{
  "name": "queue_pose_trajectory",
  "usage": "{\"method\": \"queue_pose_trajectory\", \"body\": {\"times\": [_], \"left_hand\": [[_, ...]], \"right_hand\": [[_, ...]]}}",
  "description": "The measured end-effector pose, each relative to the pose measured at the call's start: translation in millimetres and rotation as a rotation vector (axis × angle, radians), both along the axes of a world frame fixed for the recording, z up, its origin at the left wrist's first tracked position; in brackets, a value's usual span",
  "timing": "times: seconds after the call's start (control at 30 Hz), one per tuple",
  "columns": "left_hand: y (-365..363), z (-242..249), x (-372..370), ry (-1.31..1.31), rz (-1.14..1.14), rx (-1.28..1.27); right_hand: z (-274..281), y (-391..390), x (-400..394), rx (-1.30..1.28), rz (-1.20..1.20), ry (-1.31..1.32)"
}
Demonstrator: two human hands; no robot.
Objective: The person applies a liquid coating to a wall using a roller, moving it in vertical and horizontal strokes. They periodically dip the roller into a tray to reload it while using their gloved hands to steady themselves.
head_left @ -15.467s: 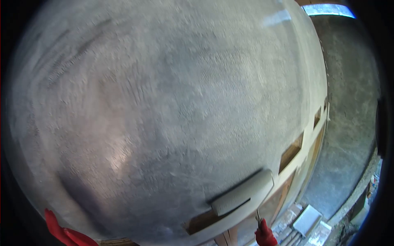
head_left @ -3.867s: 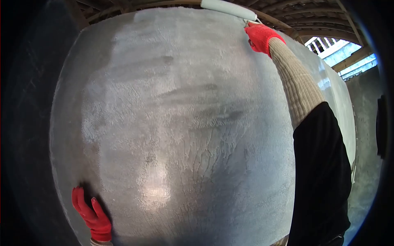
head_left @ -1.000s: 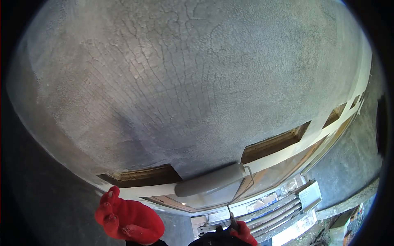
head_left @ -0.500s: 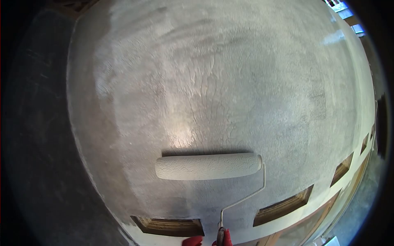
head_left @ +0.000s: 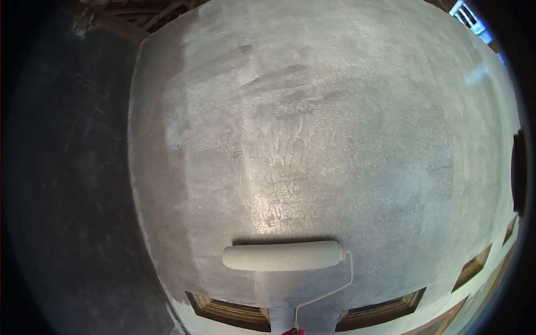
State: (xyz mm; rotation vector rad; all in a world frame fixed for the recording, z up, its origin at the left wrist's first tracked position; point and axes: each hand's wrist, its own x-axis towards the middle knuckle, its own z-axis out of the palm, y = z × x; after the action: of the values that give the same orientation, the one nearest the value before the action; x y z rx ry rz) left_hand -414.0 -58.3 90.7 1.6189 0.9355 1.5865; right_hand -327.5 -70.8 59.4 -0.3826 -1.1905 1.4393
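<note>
A paint roller [head_left: 283,255] with a pale, paint-covered sleeve lies level against the grey, partly painted wall [head_left: 335,151], low in the view. Its bent wire frame runs from the sleeve's right end down to the bottom edge. There, a small piece of red glove [head_left: 293,332] shows around the bottom of the frame; which hand it belongs to cannot be made out, and its fingers are hidden. Wet, wrinkled paint marks the wall above the sleeve.
Recessed openings with wooden frames sit low in the wall, one [head_left: 229,312] left of the wire and another [head_left: 382,311] right of it. A dark wall [head_left: 72,167] adjoins at the left. Wooden beams [head_left: 162,14] show at the top left.
The roller has moved down in the view, with its sleeve still against the wall. The red-gloved hands have sunk almost wholly below the bottom edge. The view has shifted up and left.
</note>
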Motion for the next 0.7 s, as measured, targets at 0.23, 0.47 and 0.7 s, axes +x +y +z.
{"method": "queue_pose_trajectory", "body": {"times": [0.23,0.47,0.7], "left_hand": [[-2.7,37.0,12.8,-0.068,0.314,0.024],[-99.8,3.0,-98.5,-0.338,0.977,0.300],[-172.3,-19.1,-123.2,-0.333,1.555,0.172]], "right_hand": [[37.6,12.0,12.6,0.003,0.009,-0.141],[40.1,26.0,-5.5,0.065,-0.118,-0.091],[16.6,43.6,-0.2,0.090,0.018,0.000]]}}
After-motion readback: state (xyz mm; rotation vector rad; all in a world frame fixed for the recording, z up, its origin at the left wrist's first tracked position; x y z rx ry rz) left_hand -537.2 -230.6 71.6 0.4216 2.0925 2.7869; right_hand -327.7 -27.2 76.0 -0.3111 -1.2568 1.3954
